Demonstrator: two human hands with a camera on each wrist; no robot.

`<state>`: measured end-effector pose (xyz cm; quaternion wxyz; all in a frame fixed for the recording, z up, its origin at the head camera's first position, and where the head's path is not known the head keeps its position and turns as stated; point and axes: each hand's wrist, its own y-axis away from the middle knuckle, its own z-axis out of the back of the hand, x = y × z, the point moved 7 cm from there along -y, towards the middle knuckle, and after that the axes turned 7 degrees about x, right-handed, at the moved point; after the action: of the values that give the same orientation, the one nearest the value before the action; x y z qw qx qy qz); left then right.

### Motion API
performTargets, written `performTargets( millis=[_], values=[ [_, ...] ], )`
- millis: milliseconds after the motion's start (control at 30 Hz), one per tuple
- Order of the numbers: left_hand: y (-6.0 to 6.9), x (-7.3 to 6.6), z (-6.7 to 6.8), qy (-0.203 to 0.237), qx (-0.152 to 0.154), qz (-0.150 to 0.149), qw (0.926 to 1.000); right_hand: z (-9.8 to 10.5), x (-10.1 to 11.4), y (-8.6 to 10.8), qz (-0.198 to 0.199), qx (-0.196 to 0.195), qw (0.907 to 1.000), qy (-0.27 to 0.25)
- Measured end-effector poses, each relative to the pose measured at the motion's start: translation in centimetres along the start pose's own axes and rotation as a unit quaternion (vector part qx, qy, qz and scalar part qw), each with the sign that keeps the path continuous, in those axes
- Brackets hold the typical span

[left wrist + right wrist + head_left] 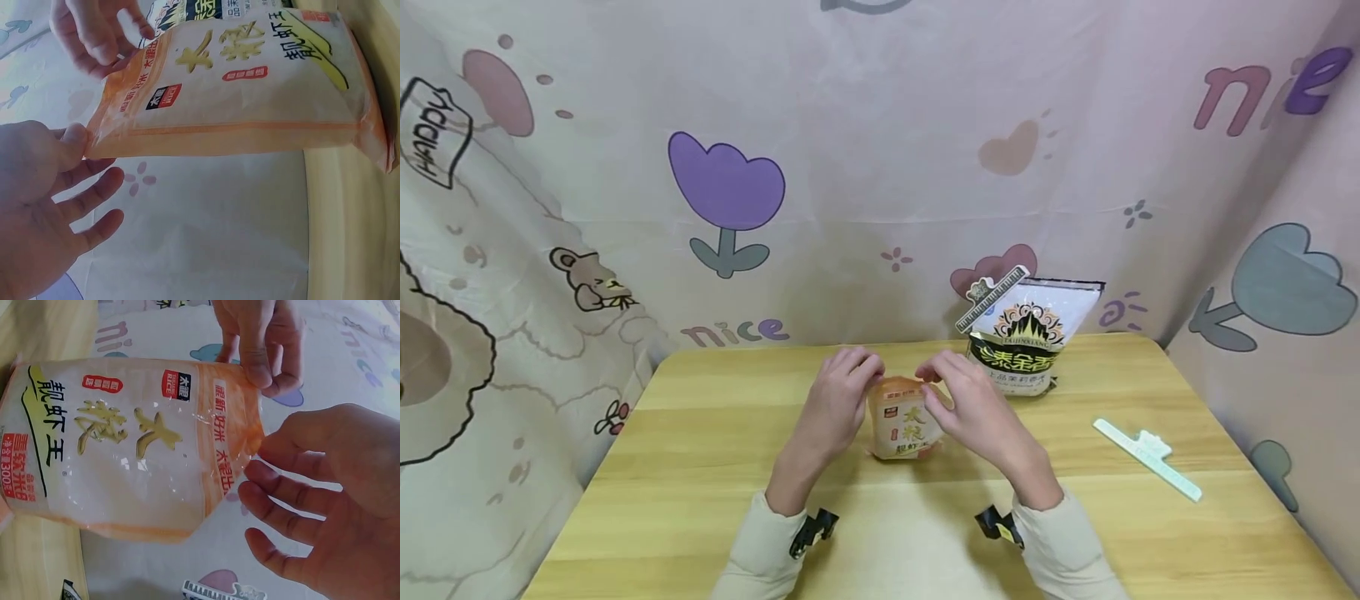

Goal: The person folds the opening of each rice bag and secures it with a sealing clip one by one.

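An orange and white rice bag (904,425) stands upright on the table in the head view. My left hand (837,398) pinches its top left corner between thumb and finger; in the left wrist view that hand (44,187) has its other fingers spread. On the bag's top edge at the right, my right hand (973,408) has its thumb and index finger; the right wrist view shows this hand (337,494) pinching the orange top edge of the bag (125,450), its other fingers loosely bent.
Behind and to the right stands a white and black rice bag (1026,354) with a ruler-like clip (992,300) across its top left corner. A pale green clip (1147,458) lies on the table (700,483) at the right. A patterned cloth (850,167) hangs behind.
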<state>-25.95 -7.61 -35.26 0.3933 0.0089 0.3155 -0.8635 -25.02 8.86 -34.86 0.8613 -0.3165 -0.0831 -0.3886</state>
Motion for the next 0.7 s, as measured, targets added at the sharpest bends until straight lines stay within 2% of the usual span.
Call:
performTargets(
  millis=[100, 233, 433, 567, 700],
  values=[
    [0.2, 0.5, 0.2, 0.001, 0.007, 0.001, 1.0000, -0.7, -0.4, 0.1, -0.016, 0.019, 0.9997, 0.007],
    [-0.2, 1.0, 0.5, 0.013, 0.026, 0.009, 0.9995, -1.5, -0.9, 0.1, -0.026, 0.034, 0.9987, 0.028],
    [-1.2, 0.6, 0.6, 0.064, 0.055, 0.020, 0.9962, -1.5, -1.4, 0.1, -0.026, 0.020, 0.9990, 0.030],
    [-1.6, -0.3, -0.3, 0.095, 0.066, -0.002, 0.9933, -1.6, -1.5, 0.2, -0.014, 0.017, 0.9994, 0.027],
    [-1.6, -0.8, -1.6, 0.103, 0.070, -0.014, 0.9921, -1.7, -1.5, 0.3, -0.011, 0.013, 0.9997, 0.018]
  ],
)
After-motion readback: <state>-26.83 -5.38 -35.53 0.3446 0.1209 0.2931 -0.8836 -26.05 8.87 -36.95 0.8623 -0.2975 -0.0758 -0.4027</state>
